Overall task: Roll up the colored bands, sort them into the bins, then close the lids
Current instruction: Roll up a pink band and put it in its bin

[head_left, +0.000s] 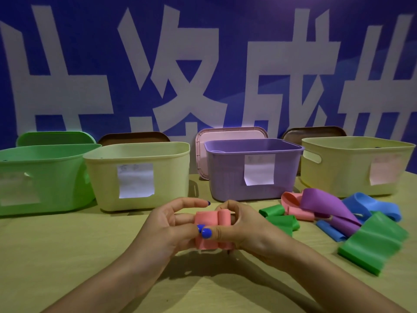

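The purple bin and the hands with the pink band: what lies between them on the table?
Nothing. In the head view, only bare table separates the purple bin from both hands holding the pink band.

4 bins (137, 175) stand in a row, lids (230, 136) propped behind. loose bands (338, 213) lie right of the hands (171, 227).

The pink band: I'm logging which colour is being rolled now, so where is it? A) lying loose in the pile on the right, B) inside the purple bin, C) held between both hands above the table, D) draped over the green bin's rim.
C: the pink band, partly rolled, is gripped between the left hand and the right hand in front of the bins, clear of the pile of loose bands.
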Available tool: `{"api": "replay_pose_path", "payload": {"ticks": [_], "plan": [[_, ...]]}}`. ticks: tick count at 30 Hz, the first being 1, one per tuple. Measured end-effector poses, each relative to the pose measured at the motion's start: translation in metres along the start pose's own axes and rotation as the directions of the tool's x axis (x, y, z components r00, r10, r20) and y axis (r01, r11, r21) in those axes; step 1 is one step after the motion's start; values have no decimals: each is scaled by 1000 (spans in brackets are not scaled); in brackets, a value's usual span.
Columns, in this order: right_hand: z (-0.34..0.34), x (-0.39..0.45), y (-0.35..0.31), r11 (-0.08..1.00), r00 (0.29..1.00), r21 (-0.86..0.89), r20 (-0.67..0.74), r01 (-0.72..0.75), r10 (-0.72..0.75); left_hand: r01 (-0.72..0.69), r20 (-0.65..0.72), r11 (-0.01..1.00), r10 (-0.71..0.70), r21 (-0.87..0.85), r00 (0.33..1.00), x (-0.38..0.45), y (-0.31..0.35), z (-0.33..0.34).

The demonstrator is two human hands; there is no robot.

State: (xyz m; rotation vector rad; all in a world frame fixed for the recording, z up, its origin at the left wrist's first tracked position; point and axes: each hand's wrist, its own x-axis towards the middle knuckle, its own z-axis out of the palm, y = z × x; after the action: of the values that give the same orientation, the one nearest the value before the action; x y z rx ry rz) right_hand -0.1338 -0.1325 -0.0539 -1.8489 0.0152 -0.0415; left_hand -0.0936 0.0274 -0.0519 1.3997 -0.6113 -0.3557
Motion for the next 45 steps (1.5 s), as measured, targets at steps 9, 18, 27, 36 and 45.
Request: {"api": "replay_pose_path", "payload": {"ticks": [9,18,27,36,45], "plan": [[8,-5,-6,985,995,-150,-19,91,-95,110,39,985,-106,-132,994,1,-7,5],[15,-6,1,972,992,-201,-10,118,-123,126,-26,988,-129,-88,991,2,-9,6],[0,-3,-2,981,976,127,142,149,-166,25,-177,991,-48,-130,983,11,-6,-11],[6,2,4,971,965,116,-184,209,-185,-13,-142,998,3,-67,990,9,-8,-8],[12,1,8,979,964,66,-200,193,-176,-79,-84,947,110,310,990,6,-19,-3]]}}
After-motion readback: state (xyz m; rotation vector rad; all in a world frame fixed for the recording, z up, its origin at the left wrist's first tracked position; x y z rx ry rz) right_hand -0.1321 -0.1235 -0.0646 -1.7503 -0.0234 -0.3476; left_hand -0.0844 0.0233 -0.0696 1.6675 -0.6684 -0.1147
